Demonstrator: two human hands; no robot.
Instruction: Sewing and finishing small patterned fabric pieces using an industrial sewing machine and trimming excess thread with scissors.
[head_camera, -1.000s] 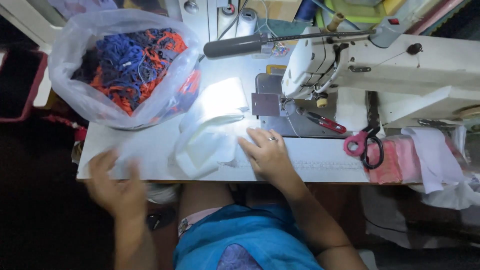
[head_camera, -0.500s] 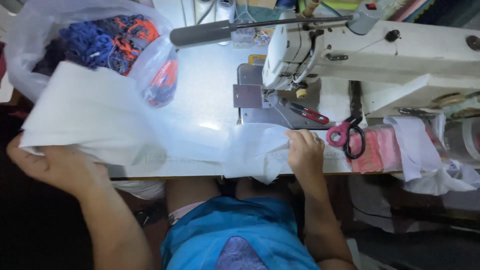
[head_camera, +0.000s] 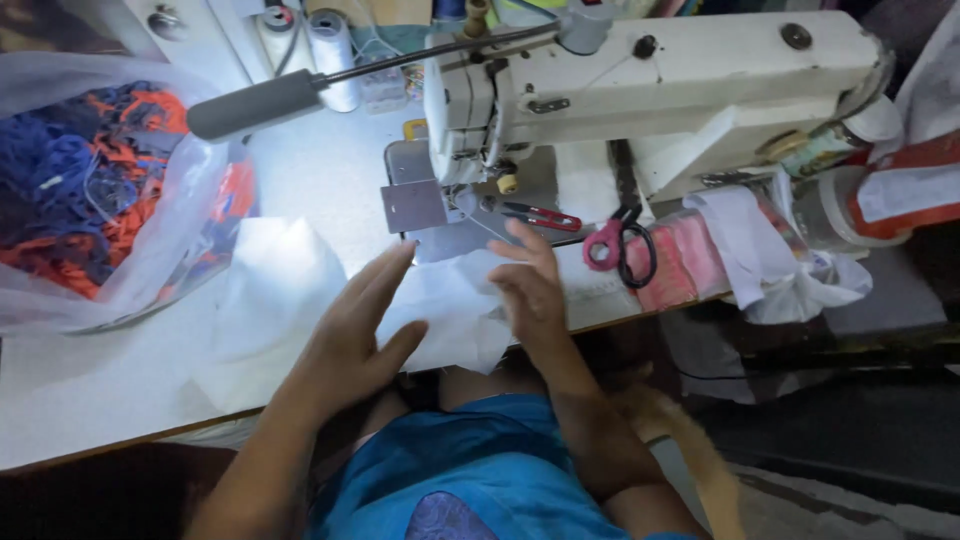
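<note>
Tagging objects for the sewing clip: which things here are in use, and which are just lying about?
In use:
- left hand and right hand, both on the white fabric
- sewing machine, just beyond the fabric

Lying about:
- pink-handled scissors
- red snips
- plastic bag of blue and orange pieces
- thread spools

The plastic bag (head_camera: 110, 200) runs off the left edge; hands (head_camera: 440, 310) cover part of the white fabric (head_camera: 450, 310).

Light fell brightest on the table (head_camera: 300, 170) ahead of the left hand (head_camera: 355, 330), washing out the white cloth (head_camera: 450, 300) there. Both hands were slightly motion-blurred. Edges behind and right of the right hand (head_camera: 530, 290) were dim.
</note>
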